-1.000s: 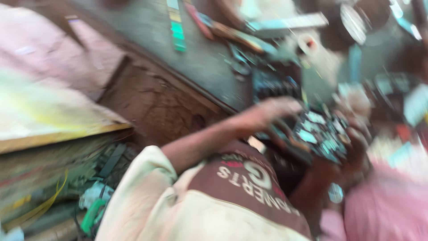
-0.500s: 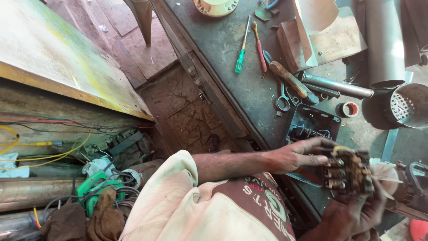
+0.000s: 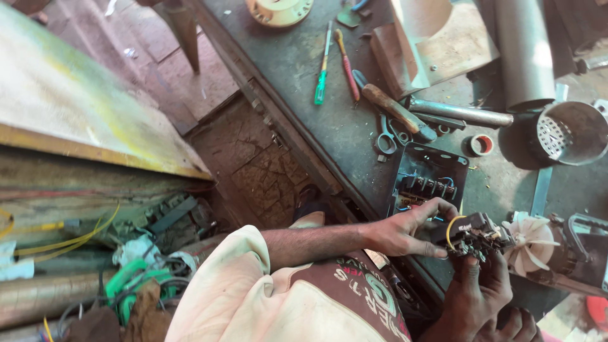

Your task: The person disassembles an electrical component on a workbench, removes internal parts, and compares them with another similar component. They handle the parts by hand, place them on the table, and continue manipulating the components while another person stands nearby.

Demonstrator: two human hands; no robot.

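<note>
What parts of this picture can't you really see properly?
Head view only:
- The black switch part: its underside is covered by the right hand and the left hand.
- The right hand's wrist: cut off by the bottom edge.
- The open black box: its wiring is too small to follow, and the left hand's fingers overlap its near edge.
- The motor with the white fan: cut off by the right edge.

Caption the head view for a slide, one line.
Both hands, left hand and right hand, grip a black electrical switch block above a grey workbench strewn with screwdrivers.
</note>
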